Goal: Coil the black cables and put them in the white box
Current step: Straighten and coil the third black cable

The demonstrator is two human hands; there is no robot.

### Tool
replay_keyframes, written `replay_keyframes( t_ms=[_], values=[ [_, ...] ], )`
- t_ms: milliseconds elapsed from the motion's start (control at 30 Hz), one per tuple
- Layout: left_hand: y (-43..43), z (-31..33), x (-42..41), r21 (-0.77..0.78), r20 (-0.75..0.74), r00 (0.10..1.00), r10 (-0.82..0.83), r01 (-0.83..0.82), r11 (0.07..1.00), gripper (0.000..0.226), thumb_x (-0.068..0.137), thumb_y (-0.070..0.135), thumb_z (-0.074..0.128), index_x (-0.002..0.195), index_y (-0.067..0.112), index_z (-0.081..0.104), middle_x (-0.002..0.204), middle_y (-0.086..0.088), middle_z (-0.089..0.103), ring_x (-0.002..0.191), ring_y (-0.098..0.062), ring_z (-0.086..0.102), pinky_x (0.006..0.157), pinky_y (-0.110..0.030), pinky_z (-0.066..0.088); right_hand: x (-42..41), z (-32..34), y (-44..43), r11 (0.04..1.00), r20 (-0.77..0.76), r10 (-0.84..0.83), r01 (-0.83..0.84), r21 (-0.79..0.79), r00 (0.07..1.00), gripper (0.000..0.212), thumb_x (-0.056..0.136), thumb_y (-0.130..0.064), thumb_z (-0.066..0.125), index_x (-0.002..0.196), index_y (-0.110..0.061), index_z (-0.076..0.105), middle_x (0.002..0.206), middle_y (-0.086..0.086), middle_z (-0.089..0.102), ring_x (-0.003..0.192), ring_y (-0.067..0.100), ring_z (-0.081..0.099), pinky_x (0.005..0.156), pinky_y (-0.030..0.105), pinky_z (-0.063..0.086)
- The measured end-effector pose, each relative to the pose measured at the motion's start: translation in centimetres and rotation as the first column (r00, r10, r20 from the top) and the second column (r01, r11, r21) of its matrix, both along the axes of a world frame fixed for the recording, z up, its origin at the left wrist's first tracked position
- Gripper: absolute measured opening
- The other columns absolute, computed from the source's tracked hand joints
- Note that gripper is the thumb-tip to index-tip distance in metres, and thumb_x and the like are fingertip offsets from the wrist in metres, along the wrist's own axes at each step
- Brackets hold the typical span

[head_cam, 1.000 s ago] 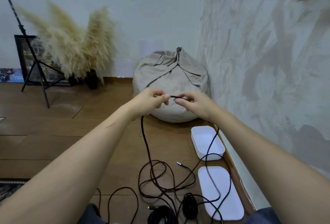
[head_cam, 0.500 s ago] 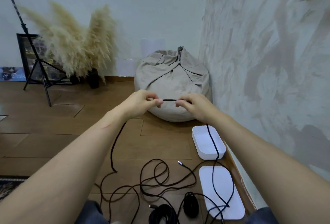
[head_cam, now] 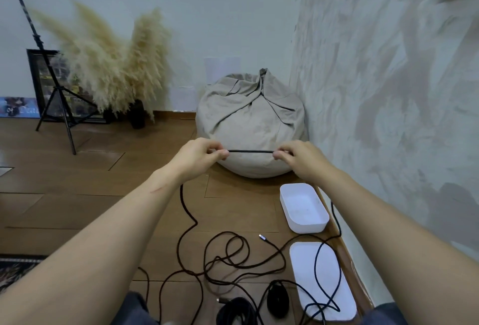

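A black cable (head_cam: 250,151) is stretched level between my two hands in front of the beanbag. My left hand (head_cam: 199,156) pinches one side and my right hand (head_cam: 298,160) pinches the other. From the left hand the cable hangs to the floor into a loose tangle (head_cam: 228,254). A strand from the right side runs down over the white lid (head_cam: 321,278). The empty white box (head_cam: 303,206) sits on the floor below my right hand. Two coiled black cables (head_cam: 277,301) lie at the bottom, one partly cut off by the frame.
A beige beanbag (head_cam: 251,122) fills the corner beyond my hands. The textured wall (head_cam: 388,91) runs close along the right. A tripod stand (head_cam: 51,86), pampas grass in a dark vase (head_cam: 111,65) and a framed picture stand at the back left. A rug edge (head_cam: 15,270) is at lower left.
My hands have moved apart, so a longer straight stretch of cable spans between them. The hanging strand under the left hand has swung and the floor loops have shifted.
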State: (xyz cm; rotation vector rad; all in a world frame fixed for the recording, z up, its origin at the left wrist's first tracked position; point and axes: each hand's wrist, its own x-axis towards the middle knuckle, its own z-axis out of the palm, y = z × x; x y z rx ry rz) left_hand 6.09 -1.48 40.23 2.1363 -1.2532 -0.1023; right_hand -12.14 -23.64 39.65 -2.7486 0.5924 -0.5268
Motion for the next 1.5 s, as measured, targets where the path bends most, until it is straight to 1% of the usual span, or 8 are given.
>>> replay_keyframes(
  t_ms=[133,267,433,600,833,1100,1367,1500],
  values=[
    [-1.0,-0.9,-1.3,0.042,0.053,0.997,-0.058,0.055,0.998,0.022,0.099,0.048,0.058,0.085,0.035,0.069,0.082,0.014,0.067,0.083,0.001,0.060,0.069,-0.024,0.045,0.3,-0.8,1.3,0.998,-0.055,0.069,-0.070,-0.006,0.996,0.027,0.098,-0.050,0.052,0.117,-0.035,0.065,0.100,-0.007,0.066,0.093,0.013,0.055,0.075,0.034,0.041],
    [-2.0,-1.6,-3.0,0.052,0.093,0.989,-0.115,0.110,0.993,0.024,0.101,0.044,0.057,0.086,0.029,0.068,0.067,0.011,0.058,0.064,0.001,0.052,0.057,-0.022,0.034,1.7,-0.5,3.7,0.981,-0.110,0.176,-0.184,-0.067,0.978,0.025,0.102,-0.043,0.048,0.091,-0.029,0.065,0.076,-0.010,0.059,0.081,0.019,0.056,0.064,0.032,0.039],
    [-0.9,-2.0,-1.4,0.040,0.042,0.997,-0.059,0.057,0.998,0.025,0.102,0.043,0.055,0.096,0.025,0.072,0.083,0.007,0.066,0.080,-0.007,0.059,0.071,-0.029,0.046,0.6,-1.0,1.3,0.995,-0.092,0.066,-0.072,-0.067,0.994,0.022,0.103,-0.040,0.049,0.097,-0.030,0.068,0.076,-0.017,0.056,0.080,0.016,0.055,0.064,0.031,0.036],
    [-1.8,-2.0,-2.0,0.008,0.061,0.995,-0.082,0.082,0.997,0.025,0.102,0.044,0.055,0.093,0.026,0.070,0.083,0.004,0.068,0.081,-0.015,0.061,0.075,-0.037,0.050,1.2,-0.6,2.8,0.990,-0.044,0.142,-0.142,-0.008,0.989,0.024,0.102,-0.041,0.049,0.112,-0.030,0.068,0.100,-0.006,0.069,0.093,0.018,0.059,0.074,0.033,0.039],
    [-1.3,-2.4,-0.8,-0.007,0.039,0.999,-0.021,0.021,1.000,0.023,0.102,0.043,0.053,0.095,0.031,0.071,0.086,0.007,0.069,0.084,-0.014,0.064,0.079,-0.039,0.054,0.5,-0.6,1.3,1.000,-0.007,0.027,-0.027,0.000,1.000,0.022,0.102,-0.039,0.050,0.103,-0.031,0.070,0.088,-0.012,0.065,0.090,0.018,0.062,0.070,0.033,0.039],
    [-2.3,-2.3,-2.2,-0.007,0.070,0.996,-0.057,0.058,0.998,0.023,0.103,0.043,0.051,0.095,0.031,0.069,0.079,0.006,0.067,0.077,-0.015,0.061,0.067,-0.034,0.046,1.2,-0.3,2.5,0.996,0.011,0.086,-0.086,0.006,0.996,0.020,0.101,-0.038,0.053,0.109,-0.030,0.070,0.097,-0.009,0.069,0.092,0.015,0.058,0.074,0.034,0.041],
    [-2.2,-2.5,-2.8,-0.013,0.106,0.992,-0.062,0.064,0.998,0.025,0.102,0.045,0.054,0.092,0.028,0.069,0.075,0.008,0.064,0.072,-0.010,0.059,0.064,-0.032,0.045,-0.2,-1.0,1.3,0.992,-0.044,0.124,-0.122,0.030,0.991,0.019,0.100,-0.043,0.053,0.092,-0.033,0.066,0.075,-0.015,0.059,0.080,0.012,0.056,0.070,0.035,0.043],
    [-1.8,-1.9,-1.9,-0.035,0.082,0.995,-0.048,0.051,0.998,0.027,0.102,0.045,0.055,0.087,0.028,0.069,0.074,0.006,0.065,0.070,-0.012,0.059,0.062,-0.031,0.045,-0.1,-0.3,0.7,0.998,0.044,0.058,-0.058,0.011,0.997,0.020,0.100,-0.038,0.054,0.092,-0.031,0.070,0.074,-0.018,0.057,0.081,0.013,0.055,0.068,0.034,0.042]
  ],
)
